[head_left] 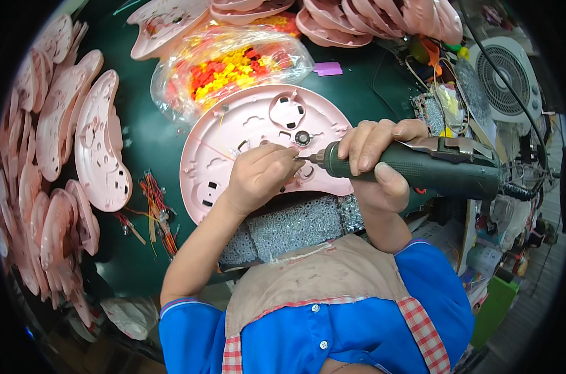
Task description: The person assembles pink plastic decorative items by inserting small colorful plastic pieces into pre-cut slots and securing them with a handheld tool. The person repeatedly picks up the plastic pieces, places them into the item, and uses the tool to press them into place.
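"Several pink stacked shells [63, 118], far left of the dark green bench [147, 138]. One loose curved shell [94, 156] just right of them. One bundle of thin wires [160, 215], mostly red, on the near side."

"And next along?"

"One clear bag [233, 70] of small red and yellow parts, far side. Nearer, in the middle, one large pink shell [248, 121], the workpiece, lying before the person, open side up."

"Hands?"

"Left hand [256, 177]: over the workpiece, fingers narrow, pinched together beside the driver's tip. Whether they hold a screw or steady the bit, I cannot tell. One round dark component [303, 138] sits just beyond."

"Right hand?"

"Right hand [369, 148]: fingers wrapped round one dark green power driver [448, 169], held nearly level, its tip pointing left at the left fingers. Farther right, one pale fan [506, 78]."

"Step in hand?"

"Judged as fastening: probably bringing bit and screw together, or lining them up over the shell."

"Next move calls for?"

"A steady left pinch, the bit square to its seat, and left fingertips clear before the driver turns."
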`<state>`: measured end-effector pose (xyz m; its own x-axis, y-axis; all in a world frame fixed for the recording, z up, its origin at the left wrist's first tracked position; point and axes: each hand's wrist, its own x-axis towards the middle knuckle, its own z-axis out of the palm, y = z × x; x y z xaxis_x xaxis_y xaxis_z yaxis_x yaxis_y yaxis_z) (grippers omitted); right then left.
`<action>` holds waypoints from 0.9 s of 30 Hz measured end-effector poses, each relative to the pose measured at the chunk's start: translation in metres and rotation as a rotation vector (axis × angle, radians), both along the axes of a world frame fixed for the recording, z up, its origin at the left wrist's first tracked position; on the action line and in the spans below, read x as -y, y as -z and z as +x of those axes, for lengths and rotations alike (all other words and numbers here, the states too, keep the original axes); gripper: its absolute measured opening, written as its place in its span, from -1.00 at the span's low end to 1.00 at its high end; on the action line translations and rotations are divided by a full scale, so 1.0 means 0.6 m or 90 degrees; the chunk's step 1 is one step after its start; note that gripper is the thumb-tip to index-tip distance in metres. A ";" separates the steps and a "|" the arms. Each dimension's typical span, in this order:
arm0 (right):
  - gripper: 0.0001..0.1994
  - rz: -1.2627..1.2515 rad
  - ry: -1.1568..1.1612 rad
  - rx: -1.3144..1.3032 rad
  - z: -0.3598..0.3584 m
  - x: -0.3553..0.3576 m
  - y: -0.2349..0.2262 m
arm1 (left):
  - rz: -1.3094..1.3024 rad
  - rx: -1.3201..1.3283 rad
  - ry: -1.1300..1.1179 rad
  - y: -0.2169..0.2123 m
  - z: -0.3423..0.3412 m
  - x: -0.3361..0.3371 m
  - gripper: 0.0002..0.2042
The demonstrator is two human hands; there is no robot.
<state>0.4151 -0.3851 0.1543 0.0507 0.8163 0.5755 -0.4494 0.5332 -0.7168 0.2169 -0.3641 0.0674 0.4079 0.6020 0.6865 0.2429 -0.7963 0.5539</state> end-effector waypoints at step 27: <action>-0.56 -0.057 0.048 0.024 0.006 -0.057 0.057 | -0.114 -0.295 -0.159 -0.022 -0.084 -0.017 -0.78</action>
<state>0.4186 -0.3511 0.1204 0.0941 0.8594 0.5026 -0.3827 0.4972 -0.7786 0.1665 -0.3537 0.0809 0.4730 0.8096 0.3476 0.6626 -0.5869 0.4653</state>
